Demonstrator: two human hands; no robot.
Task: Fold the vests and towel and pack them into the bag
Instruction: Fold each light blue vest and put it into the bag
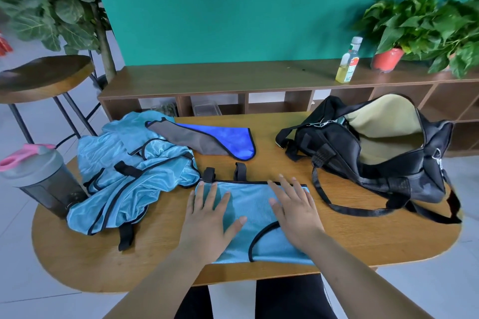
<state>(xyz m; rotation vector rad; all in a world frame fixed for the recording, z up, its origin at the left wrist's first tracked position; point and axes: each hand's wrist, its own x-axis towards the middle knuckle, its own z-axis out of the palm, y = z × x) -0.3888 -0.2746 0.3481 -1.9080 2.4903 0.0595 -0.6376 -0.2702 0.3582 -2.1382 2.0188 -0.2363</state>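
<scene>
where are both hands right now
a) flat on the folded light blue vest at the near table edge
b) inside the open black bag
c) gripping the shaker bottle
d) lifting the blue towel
a: the left hand and right hand lie palm down with fingers spread on the folded light blue vest, while the black bag, shaker bottle and blue towel go untouched.

The rounded wooden counter (363,248) carries a folded light-blue vest (254,215) at its near edge. A rumpled heap of blue vests (129,173) lies to the left, with a grey shaker bottle (41,179) beside it. A blue-and-grey towel (220,140) lies further back. An unzipped black bag (375,153) sits at the right.
</scene>
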